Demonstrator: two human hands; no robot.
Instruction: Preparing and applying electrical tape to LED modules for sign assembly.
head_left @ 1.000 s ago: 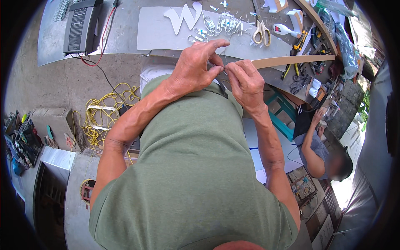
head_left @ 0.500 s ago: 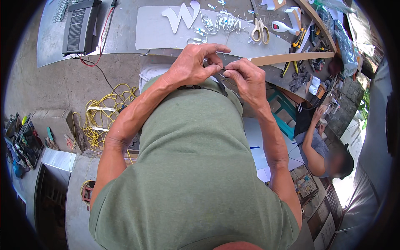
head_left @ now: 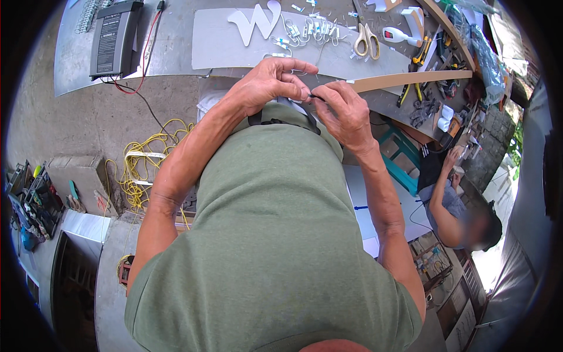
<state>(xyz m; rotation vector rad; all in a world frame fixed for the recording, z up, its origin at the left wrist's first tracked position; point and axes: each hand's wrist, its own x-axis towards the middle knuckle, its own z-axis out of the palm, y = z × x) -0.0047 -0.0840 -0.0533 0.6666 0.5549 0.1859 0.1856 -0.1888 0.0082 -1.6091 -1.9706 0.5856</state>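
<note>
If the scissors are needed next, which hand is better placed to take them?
Probably the right hand, though it pinches a thin black piece: the cream-handled scissors lie ahead of it, slightly rightward; the left hand is farther left.

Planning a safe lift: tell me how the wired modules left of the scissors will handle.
The wired modules would probably dangle floppily, since they lie in loose, curling loops. They look light, each being small. Because the loops overlap, they might tangle.

A short, thin black strand (head_left: 315, 96), its material unclear, runs nearly level, pinched between left hand (head_left: 270, 85) and right hand (head_left: 347, 114).
</note>
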